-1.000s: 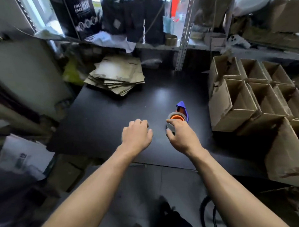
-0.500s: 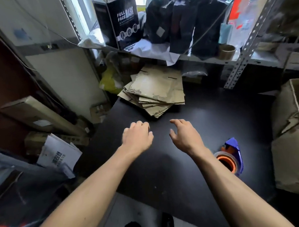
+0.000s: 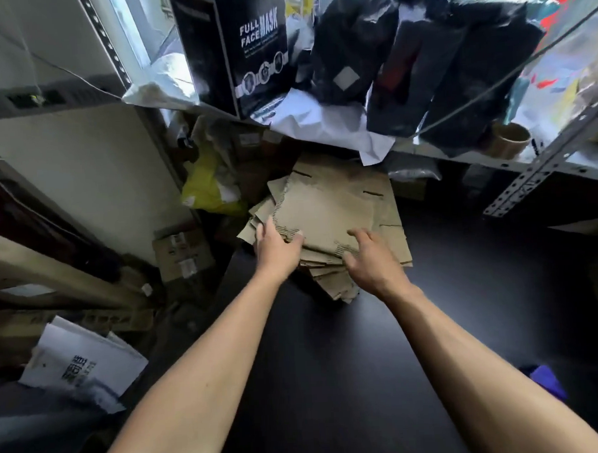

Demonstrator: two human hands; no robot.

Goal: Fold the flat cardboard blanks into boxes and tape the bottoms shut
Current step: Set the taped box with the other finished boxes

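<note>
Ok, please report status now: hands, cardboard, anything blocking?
Left hand grips top blank's near corner, thumb on top. Right hand rests on stack, fingers spread. Nothing in the way; tape dispenser near right forearm.

A low shelf (image 3: 459, 152) is hanging over the stack of blanks (image 3: 331, 211), crowding it from above, while the dark surface (image 3: 347, 344) is lying open nearer.
</note>
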